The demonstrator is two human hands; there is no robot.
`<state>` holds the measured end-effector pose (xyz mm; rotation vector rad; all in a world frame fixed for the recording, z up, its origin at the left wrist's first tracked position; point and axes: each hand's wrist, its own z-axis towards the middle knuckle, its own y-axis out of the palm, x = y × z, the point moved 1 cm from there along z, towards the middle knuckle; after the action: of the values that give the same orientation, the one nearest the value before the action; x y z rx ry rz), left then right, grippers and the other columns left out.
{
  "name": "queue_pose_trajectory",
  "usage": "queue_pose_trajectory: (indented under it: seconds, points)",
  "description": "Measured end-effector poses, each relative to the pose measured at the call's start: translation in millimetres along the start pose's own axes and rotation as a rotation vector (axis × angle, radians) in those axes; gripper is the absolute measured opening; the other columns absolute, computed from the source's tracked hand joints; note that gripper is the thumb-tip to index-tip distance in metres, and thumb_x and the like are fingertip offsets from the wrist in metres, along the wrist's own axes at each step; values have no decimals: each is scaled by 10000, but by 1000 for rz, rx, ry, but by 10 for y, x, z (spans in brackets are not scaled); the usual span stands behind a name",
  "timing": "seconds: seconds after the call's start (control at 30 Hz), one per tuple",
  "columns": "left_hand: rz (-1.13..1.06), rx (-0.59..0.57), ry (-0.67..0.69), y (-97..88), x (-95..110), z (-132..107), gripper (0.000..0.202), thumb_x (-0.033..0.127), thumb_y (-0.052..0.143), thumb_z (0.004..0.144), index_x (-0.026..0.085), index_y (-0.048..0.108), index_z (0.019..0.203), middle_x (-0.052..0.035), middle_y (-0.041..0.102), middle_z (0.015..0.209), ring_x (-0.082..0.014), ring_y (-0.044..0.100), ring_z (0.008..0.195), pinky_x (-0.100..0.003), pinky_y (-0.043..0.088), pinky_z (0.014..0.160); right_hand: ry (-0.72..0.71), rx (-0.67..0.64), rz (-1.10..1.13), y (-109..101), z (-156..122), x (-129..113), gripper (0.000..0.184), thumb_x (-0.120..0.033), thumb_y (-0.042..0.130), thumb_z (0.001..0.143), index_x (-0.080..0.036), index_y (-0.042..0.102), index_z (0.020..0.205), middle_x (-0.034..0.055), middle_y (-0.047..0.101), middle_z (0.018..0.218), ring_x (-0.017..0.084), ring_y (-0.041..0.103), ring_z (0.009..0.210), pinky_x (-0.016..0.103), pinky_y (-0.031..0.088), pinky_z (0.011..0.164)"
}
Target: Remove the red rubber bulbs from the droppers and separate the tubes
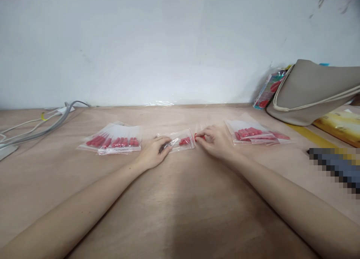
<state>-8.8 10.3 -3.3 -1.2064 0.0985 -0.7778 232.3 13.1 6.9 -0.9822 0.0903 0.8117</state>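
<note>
- Far left: grey and white cables (60,118) on the wooden tabletop (126,217), near the wall; leaves the middle usable, I'd guess.
- Left pile (119,135): clear bags with red contents, fanned and overlapping. Red ends face the near edge, probably for a quick look at the contents.
- Left hand (154,152): on the left end of the middle bag. Thumb and forefinger apart at the tips; can't tell if film is pinched or just pressed. Likely steadies the bag.
- Middle bag (173,145): flat between the hands, a few red pieces (185,141) near its right end. Red-lined edge faces the right hand, presumably the mouth.
- Right hand (215,141): thumb and fingertips pinching a red piece (201,137) just beside that edge. Tip grip, likely because the piece is small.
- Right pile (250,133): more bags with red contents, overlapping, just beyond the right hand; within easy reach, by the look.
- Far right: grey-beige pouch (312,92) leaning by a patterned packet (268,90), off to the side.
</note>
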Motion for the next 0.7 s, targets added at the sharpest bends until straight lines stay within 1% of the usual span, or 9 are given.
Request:
queue_pose_trajectory:
  seconds: [0.1, 0.2, 0.3, 0.4, 0.5, 0.57, 0.7]
  points:
    - [-29, -25, 13, 3, -14, -6, 337, 368, 444, 852, 195, 580, 1107, -55, 599, 1154, -200, 555, 1046, -338, 437, 913, 4, -126, -7, 108, 60, -54, 146, -208, 561, 776, -208, 699, 823, 52, 654, 805, 187, 552, 816, 318, 422, 749]
    - [-38, -36, 7, -2, -27, -15, 364, 387, 458, 844, 186, 581, 1120, -65, 588, 1174, -206, 540, 1081, -352, 418, 951, 15, -214, 26, 158, 88, -36, 203, -168, 525, 786, -229, 698, 872, 29, 680, 874, 172, 573, 815, 308, 419, 761]
    - [-53, -55, 3, -9, -27, -22, 372, 390, 458, 843, 190, 576, 1135, -71, 577, 1192, -206, 532, 1097, -360, 420, 954, 58, -218, 26, 141, 88, -21, 168, -252, 575, 772, -229, 697, 886, 21, 686, 840, 171, 579, 770, 313, 414, 752]
    - [-58, -47, 22, -16, -8, -20, 365, 398, 459, 846, 188, 594, 1112, -69, 585, 1185, -202, 529, 1106, -356, 413, 966, 7, -237, 43, 115, 81, -53, 166, -324, 594, 772, -234, 696, 867, 21, 678, 855, 168, 574, 793, 302, 405, 754]
    - [-48, -33, 19, -18, 15, -13, 368, 426, 453, 851, 192, 613, 1086, -65, 610, 1150, -207, 529, 1110, -375, 394, 987, -20, -268, 18, 116, 79, -102, 228, -355, 624, 746, -220, 672, 923, 34, 660, 888, 173, 564, 796, 289, 404, 716]
    - [-39, -21, 18, -15, 25, -11, 370, 433, 460, 847, 195, 614, 1085, -66, 612, 1146, -212, 536, 1100, -389, 397, 982, -18, -296, -41, 128, 80, -136, 250, -351, 649, 720, -204, 660, 923, 51, 644, 883, 186, 553, 802, 296, 399, 715]
    - [-21, -10, 38, -16, 36, -13, 366, 412, 485, 833, 183, 612, 1089, -75, 602, 1159, -214, 533, 1102, -388, 394, 983, -21, -331, -83, 146, 80, -200, 119, -280, 643, 715, -201, 647, 804, 57, 622, 875, 193, 532, 844, 299, 384, 744]
